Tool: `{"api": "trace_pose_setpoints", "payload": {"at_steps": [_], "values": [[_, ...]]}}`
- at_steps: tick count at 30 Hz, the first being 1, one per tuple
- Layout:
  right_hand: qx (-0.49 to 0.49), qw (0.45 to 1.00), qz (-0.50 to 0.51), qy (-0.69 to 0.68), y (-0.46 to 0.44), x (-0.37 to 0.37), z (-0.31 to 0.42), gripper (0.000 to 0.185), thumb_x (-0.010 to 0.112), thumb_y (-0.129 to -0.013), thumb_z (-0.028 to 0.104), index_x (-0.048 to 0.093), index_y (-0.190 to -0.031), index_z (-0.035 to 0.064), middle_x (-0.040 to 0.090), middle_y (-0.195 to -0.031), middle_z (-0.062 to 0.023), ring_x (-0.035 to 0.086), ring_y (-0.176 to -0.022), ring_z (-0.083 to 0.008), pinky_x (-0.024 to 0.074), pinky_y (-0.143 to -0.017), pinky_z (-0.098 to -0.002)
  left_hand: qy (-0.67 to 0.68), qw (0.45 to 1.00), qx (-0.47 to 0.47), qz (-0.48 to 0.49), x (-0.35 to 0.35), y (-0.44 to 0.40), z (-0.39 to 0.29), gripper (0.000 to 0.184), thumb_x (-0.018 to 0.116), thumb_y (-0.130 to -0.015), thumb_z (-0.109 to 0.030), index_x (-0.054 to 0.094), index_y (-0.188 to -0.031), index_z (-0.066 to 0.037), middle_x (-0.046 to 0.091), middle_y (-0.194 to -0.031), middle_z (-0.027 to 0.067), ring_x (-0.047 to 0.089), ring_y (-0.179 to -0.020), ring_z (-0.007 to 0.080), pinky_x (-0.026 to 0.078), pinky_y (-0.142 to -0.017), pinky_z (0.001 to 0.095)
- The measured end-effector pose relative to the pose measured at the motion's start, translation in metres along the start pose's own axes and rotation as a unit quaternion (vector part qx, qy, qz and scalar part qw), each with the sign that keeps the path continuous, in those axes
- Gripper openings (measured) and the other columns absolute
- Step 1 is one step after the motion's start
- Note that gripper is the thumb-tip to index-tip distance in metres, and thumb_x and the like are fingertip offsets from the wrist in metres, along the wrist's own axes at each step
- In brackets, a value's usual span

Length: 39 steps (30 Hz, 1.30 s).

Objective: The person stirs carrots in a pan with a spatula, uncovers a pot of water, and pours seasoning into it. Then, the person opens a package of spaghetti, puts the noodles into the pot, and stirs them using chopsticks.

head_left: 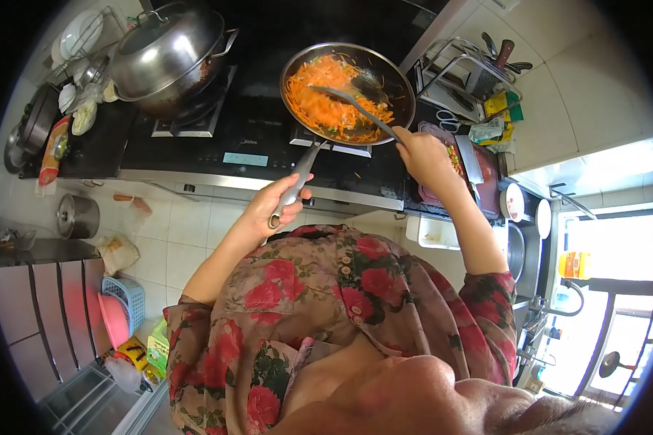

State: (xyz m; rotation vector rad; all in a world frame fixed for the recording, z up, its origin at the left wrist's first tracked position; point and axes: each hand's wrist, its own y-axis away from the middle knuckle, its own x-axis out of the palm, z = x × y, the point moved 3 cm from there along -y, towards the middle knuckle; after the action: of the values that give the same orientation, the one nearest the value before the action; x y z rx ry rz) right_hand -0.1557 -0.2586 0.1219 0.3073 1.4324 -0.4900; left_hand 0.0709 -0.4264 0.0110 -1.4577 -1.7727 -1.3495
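A frying pan [409, 87] sits on the right burner of the black stove, holding a heap of shredded carrot [326, 80]. My left hand [277, 206] is wrapped round the pan's grey handle [294, 190]. In my right hand [422, 156] is a dark spatula [374, 119], gripped near the handle's end. Its blade reaches into the carrot shreds, most of which lie toward the pan's left side. Where the spatula's grip runs under my fingers is hidden.
A large lidded steel pot [170, 58] stands on the left burner. Right of the pan are a knife rack [461, 72], scissors [448, 119], a cleaver [469, 161] and a cutting board [488, 192]. A sink tap [569, 297] is farther right; a pink basin [112, 319] sits low left.
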Motion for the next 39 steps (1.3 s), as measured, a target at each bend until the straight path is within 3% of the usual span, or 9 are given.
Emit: {"api": "trace_pose_setpoints", "payload": {"at_steps": [9, 15, 18, 20, 26, 29, 31, 36, 39], "values": [[0.092, 0.992, -0.046, 0.078, -0.126, 0.009, -0.042, 0.018, 0.055, -0.084, 0.017, 0.065, -0.093, 0.0047, 0.067, -0.091, -0.0175, 0.064, -0.088, -0.0371, 0.0508, -0.078, -0.0468, 0.013, 1.0, 0.005, -0.005, 0.0, 0.0, 0.001, 0.032, 0.047, -0.098, -0.027, 0.047, -0.12, -0.003, 0.057, -0.084, 0.0083, 0.041, -0.046, 0.0067, 0.032, -0.033, 0.019], [-0.099, 0.988, 0.009, 0.122, -0.102, -0.011, 0.033, 0.014, 0.059, -0.079, 0.011, 0.066, -0.089, 0.0043, 0.066, -0.086, -0.0175, 0.066, -0.086, -0.0329, 0.0538, -0.071, -0.0427, 0.009, 1.0, 0.002, -0.004, 0.0, -0.001, 0.001, 0.032, 0.047, -0.098, -0.027, 0.047, -0.12, -0.003, 0.058, -0.083, 0.0088, 0.041, -0.046, 0.007, 0.033, -0.033, 0.0194], [-0.133, 0.972, 0.087, 0.172, -0.057, -0.047, 0.057, 0.027, 0.059, -0.083, 0.015, 0.064, -0.109, 0.009, 0.066, -0.083, -0.0182, 0.065, -0.081, -0.0348, 0.0517, -0.07, -0.0449, 0.013, 1.0, 0.002, 0.006, -0.001, -0.002, 0.001, 0.033, 0.047, -0.098, -0.027, 0.047, -0.12, -0.003, 0.058, -0.084, 0.0089, 0.041, -0.046, 0.0072, 0.033, -0.034, 0.0196], [-0.16, 0.967, 0.076, 0.185, -0.031, -0.068, 0.066, 0.016, 0.06, -0.075, 0.004, 0.065, -0.09, 0.003, 0.066, -0.077, -0.0157, 0.067, -0.079, -0.0314, 0.0541, -0.065, -0.0412, 0.007, 1.0, 0.001, 0.0, 0.0, -0.002, 0.002, 0.034, 0.045, -0.098, -0.027, 0.046, -0.123, -0.003, 0.057, -0.085, 0.0082, 0.04, -0.045, 0.0066, 0.031, -0.033, 0.0187], [-0.1, 0.965, 0.132, 0.203, 0.003, -0.103, 0.081, 0.015, 0.062, -0.073, 0.003, 0.066, -0.087, 0.0045, 0.066, -0.074, -0.0154, 0.067, -0.074, -0.0314, 0.0543, -0.062, -0.0394, -0.001, 1.0, 0.002, -0.012, 0.0, -0.002, 0.001, 0.036, 0.043, -0.099, -0.027, 0.044, -0.126, -0.003, 0.057, -0.087, 0.0075, 0.04, -0.045, 0.0065, 0.031, -0.031, 0.018], [-0.142, 0.96, 0.115, 0.21, -0.021, -0.055, 0.076, 0.012, 0.058, -0.078, 0.007, 0.066, -0.086, 0.0042, 0.065, -0.074, -0.0165, 0.065, -0.07, -0.0329, 0.053, -0.059, -0.0424, 0.001, 1.0, -0.005, -0.002, -0.004, -0.004, 0.003, 0.035, 0.045, -0.099, -0.027, 0.044, -0.124, -0.003, 0.057, -0.086, 0.0086, 0.041, -0.046, 0.0074, 0.033, -0.033, 0.0192], [-0.119, 0.96, 0.063, 0.245, -0.051, -0.033, 0.062, 0.009, 0.057, -0.075, 0.005, 0.065, -0.076, 0.0009, 0.066, -0.077, -0.0184, 0.067, -0.073, -0.0338, 0.0548, -0.063, -0.0419, 0.003, 1.0, -0.004, 0.014, -0.004, -0.005, 0.001, 0.034, 0.047, -0.098, -0.027, 0.045, -0.121, -0.003, 0.057, -0.086, 0.0097, 0.041, -0.048, 0.0082, 0.034, -0.035, 0.0202], [-0.025, 0.97, 0.127, 0.208, -0.078, -0.08, 0.065, 0.018, 0.057, -0.084, 0.015, 0.068, -0.089, 0.0023, 0.066, -0.086, -0.0203, 0.065, -0.082, -0.0356, 0.0529, -0.073, -0.0459, 0.004, 1.0, 0.005, 0.006, -0.003, -0.002, 0.001, 0.033, 0.046, -0.098, -0.027, 0.045, -0.121, -0.003, 0.057, -0.086, 0.0099, 0.041, -0.048, 0.0084, 0.034, -0.035, 0.0204], [-0.056, 0.975, 0.15, 0.153, -0.086, -0.081, 0.08, 0.02, 0.055, -0.087, 0.018, 0.068, -0.09, 0.0028, 0.066, -0.087, -0.0203, 0.064, -0.085, -0.0362, 0.0512, -0.076, -0.0466, 0.004, 1.0, 0.006, 0.004, -0.001, -0.001, 0.001, 0.033, 0.046, -0.098, -0.028, 0.045, -0.121, -0.003, 0.057, -0.085, 0.0098, 0.041, -0.048, 0.0083, 0.033, -0.035, 0.0202]]}}
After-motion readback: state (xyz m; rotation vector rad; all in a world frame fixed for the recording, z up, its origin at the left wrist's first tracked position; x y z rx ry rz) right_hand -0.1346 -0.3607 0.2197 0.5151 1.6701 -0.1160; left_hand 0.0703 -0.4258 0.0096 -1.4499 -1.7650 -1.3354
